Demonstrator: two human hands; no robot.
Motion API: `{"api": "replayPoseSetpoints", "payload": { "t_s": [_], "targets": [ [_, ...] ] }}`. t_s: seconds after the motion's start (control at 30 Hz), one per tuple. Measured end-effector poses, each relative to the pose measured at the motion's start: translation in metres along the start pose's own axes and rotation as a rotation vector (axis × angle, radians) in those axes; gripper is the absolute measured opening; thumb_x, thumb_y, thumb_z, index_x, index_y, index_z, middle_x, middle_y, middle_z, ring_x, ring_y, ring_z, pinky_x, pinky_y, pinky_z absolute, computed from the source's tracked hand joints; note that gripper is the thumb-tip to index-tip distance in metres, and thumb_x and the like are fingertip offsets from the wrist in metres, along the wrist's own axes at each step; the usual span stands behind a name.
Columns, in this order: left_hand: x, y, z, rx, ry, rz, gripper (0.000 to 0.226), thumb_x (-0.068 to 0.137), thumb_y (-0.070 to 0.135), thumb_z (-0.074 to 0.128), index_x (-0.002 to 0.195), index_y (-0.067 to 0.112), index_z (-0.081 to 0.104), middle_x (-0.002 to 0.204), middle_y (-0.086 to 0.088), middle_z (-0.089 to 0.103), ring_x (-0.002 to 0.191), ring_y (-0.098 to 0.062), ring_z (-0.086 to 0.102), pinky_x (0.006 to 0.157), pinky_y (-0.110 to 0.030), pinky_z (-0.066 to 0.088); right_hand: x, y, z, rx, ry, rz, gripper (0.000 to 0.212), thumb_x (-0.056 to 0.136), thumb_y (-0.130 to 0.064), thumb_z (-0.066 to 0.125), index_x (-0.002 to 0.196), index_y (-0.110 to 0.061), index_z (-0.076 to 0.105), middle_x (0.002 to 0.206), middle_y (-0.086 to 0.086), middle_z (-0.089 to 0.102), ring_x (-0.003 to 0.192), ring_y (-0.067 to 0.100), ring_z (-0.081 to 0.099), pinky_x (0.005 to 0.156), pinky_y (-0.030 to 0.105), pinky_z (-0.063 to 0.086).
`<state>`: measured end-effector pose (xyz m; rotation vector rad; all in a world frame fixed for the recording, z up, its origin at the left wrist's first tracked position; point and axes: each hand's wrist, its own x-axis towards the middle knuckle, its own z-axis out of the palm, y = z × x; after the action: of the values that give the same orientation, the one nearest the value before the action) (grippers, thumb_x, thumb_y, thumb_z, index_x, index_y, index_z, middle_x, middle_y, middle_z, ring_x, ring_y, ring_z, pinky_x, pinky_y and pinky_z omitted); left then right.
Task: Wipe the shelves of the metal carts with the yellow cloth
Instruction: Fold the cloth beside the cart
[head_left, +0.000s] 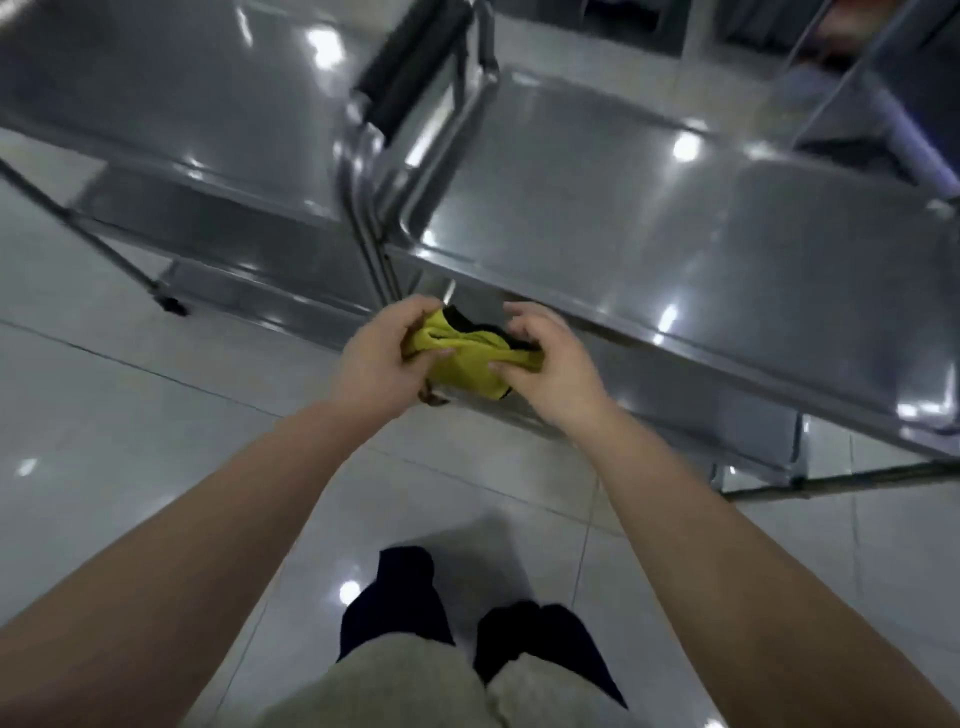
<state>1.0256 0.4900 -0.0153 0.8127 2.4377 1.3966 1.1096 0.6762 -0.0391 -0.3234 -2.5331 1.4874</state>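
Note:
A crumpled yellow cloth with a dark edge hangs in the air between my two hands, in front of the carts. My left hand grips its left end, and my right hand pinches its right end. Two metal carts stand side by side ahead. The right cart's top shelf is a bare, shiny steel tray just beyond my hands. The left cart's top shelf lies further back on the left, with a lower shelf under it.
A black-padded push handle rises between the two carts. The left cart's leg ends in a castor on the glossy white tiled floor. Another metal frame stands at the far right. My feet in dark socks are below.

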Motion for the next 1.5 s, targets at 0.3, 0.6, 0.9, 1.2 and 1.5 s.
{"api": "replayPoseSetpoints", "payload": {
  "t_s": [0.3,0.6,0.9,1.2,1.5],
  "targets": [
    [-0.066,0.090,-0.196,0.119,0.332,-0.017,0.036,0.087,0.025,0.068,0.098,0.054,0.050,0.091,0.039,0.055,0.088,0.017,0.052,0.070,-0.020,0.044,0.049,-0.217,0.029,0.064,-0.412,-0.206,0.045,0.080,-0.019,0.077,0.096,-0.050,0.048,0.080,-0.027,0.067,0.073,-0.012,0.059,0.067,0.014,0.041],
    [-0.099,0.037,-0.352,0.058,0.609,-0.064,0.021,0.089,0.027,0.066,0.096,0.043,0.055,0.089,0.019,0.062,0.087,0.002,0.058,0.067,-0.020,0.046,0.104,-0.350,0.159,-0.067,-0.595,-0.360,0.037,0.068,-0.028,0.087,0.089,-0.046,0.063,0.082,-0.025,0.067,0.078,-0.007,0.063,0.060,0.006,0.044],
    [-0.087,-0.061,-0.526,-0.018,0.621,-0.083,0.015,0.088,0.028,0.069,0.094,0.038,0.061,0.093,0.012,0.064,0.086,-0.006,0.062,0.065,-0.019,0.052,0.191,-0.441,0.321,0.007,-0.564,-0.319,0.023,0.076,-0.014,0.081,0.081,-0.032,0.070,0.082,-0.007,0.072,0.084,0.015,0.069,0.074,0.031,0.055],
    [0.013,-0.131,-0.642,0.033,0.582,-0.051,0.046,0.086,0.025,0.071,0.108,0.059,0.049,0.103,0.011,0.057,0.092,-0.011,0.061,0.060,-0.015,0.054,0.311,-0.489,0.398,-0.156,-0.407,-0.403,0.026,0.082,-0.023,0.075,0.091,-0.039,0.057,0.089,-0.021,0.061,0.084,-0.004,0.056,0.063,0.019,0.041],
    [0.162,-0.222,-0.725,0.164,0.587,-0.068,0.047,0.089,0.031,0.066,0.113,0.062,0.039,0.100,0.014,0.056,0.089,-0.007,0.059,0.064,-0.017,0.048,0.499,-0.496,0.468,-0.218,-0.345,-0.419,0.030,0.082,-0.032,0.075,0.094,-0.033,0.049,0.094,-0.011,0.066,0.084,0.008,0.060,0.068,0.028,0.049]
  ]
}}
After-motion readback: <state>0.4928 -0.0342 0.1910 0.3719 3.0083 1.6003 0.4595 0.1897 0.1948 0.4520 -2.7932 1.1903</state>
